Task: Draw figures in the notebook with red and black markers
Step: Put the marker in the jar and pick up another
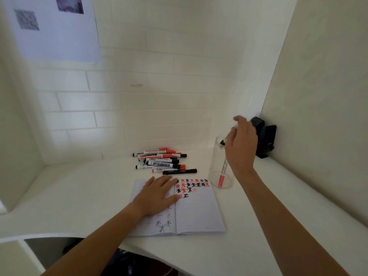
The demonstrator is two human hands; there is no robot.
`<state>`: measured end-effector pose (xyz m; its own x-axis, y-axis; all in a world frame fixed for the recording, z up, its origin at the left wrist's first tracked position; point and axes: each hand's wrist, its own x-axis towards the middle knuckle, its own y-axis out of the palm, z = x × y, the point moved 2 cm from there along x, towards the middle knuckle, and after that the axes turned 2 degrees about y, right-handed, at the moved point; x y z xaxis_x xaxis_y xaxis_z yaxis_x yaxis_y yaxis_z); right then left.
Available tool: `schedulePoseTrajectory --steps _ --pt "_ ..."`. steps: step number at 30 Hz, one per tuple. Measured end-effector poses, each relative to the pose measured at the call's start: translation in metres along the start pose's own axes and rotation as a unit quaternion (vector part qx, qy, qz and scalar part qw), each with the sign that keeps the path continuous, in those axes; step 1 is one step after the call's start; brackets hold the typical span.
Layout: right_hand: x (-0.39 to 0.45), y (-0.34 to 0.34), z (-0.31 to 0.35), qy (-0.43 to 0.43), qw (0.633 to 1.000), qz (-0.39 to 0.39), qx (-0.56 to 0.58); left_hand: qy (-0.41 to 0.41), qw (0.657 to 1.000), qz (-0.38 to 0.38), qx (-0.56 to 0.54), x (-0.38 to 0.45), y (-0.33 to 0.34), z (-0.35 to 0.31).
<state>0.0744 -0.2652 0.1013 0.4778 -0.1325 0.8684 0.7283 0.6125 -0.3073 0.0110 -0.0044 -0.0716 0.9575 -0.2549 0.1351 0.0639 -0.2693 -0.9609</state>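
Notebook point(199, 212) pages lie open and flat on the white table point(79, 188), the right page carrying rows of red and black star figures along its top and two small characters below them. The left hand point(157, 196) rests spread and flat over the fold, its grip open, pinning the thin paper down. Up and to the right of it, the right hand point(242, 144) hovers at the mouth of a clear plastic jar point(216, 172), its grip closed around the upper end of a marker point(223, 170) standing tilted inside; the view is blurred there, so whether there are one or two pens in the fingers I cannot tell. The red cap end sits at the jar's bottom. To do this step well, I judge the marker should travel straight along the jar's axis so the light, smooth cylinder does not tip, while the left palm keeps the sheets from curling. Beyond the left hand lies a loose pile of markers point(163, 160), slim round barrels with white printed bodies and red or black caps. A black holder point(264, 138) sits just beyond the right hand, against the side wall.
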Motion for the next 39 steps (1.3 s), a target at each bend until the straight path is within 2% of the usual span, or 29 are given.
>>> schedulePoseTrajectory --steps 3,6,9,11,13,16,17,19,20,23,27,30,34,36,39 --pt "-0.007 0.018 -0.011 0.012 0.978 0.177 -0.108 0.001 1.0 0.0 0.004 0.0 0.0 0.0" --pt "-0.017 0.03 -0.019 0.004 0.935 0.283 -0.214 0.001 1.0 -0.005 -0.005 0.0 0.0 -0.001" --pt "-0.015 0.031 -0.018 0.012 0.915 0.323 -0.242 0.0 1.0 -0.008 -0.005 0.0 -0.001 0.0" --pt "-0.013 0.029 -0.013 0.018 0.915 0.323 -0.241 0.001 1.0 -0.01 -0.006 0.0 0.0 0.001" --pt "-0.016 0.031 -0.007 0.001 0.937 0.268 -0.224 0.004 1.0 -0.015 -0.008 0.0 0.001 0.001" --pt "-0.029 0.036 0.007 -0.102 0.978 0.124 -0.134 0.002 1.0 -0.017 -0.006 0.001 0.001 0.001" --pt "-0.034 0.039 0.015 -0.139 0.98 0.112 -0.093 0.0 1.0 -0.015 -0.004 0.001 0.001 0.001" --pt "-0.047 0.051 0.029 -0.189 0.969 0.158 -0.037 -0.005 1.0 -0.013 0.0 0.002 0.001 0.001" --pt "-0.055 0.06 0.032 -0.186 0.959 0.211 -0.026 -0.005 1.0 -0.014 0.002 0.002 0.0 0.0" --pt "-0.081 0.097 0.025 -0.108 0.922 0.366 -0.055 -0.004 1.0 -0.027 -0.002 0.001 0.001 -0.001" --pt "-0.113 0.132 0.002 -0.031 0.896 0.435 -0.087 -0.008 0.999 -0.031 -0.004 0.002 0.005 0.003" --pt "-0.124 0.145 -0.01 -0.031 0.898 0.427 -0.097 -0.008 1.0 -0.026 -0.004 0.003 0.006 0.004" --pt "-0.126 0.141 -0.013 -0.078 0.908 0.398 -0.104 -0.005 0.999 -0.032 -0.016 0.003 0.005 0.004" --pt "-0.121 0.128 -0.011 -0.074 0.935 0.342 -0.061 -0.007 0.999 -0.032 -0.013 0.002 0.004 0.003" --pt "-0.114 0.097 0.001 -0.028 0.969 0.232 0.078 -0.01 0.999 -0.032 -0.013 0.001 0.002 0.001"
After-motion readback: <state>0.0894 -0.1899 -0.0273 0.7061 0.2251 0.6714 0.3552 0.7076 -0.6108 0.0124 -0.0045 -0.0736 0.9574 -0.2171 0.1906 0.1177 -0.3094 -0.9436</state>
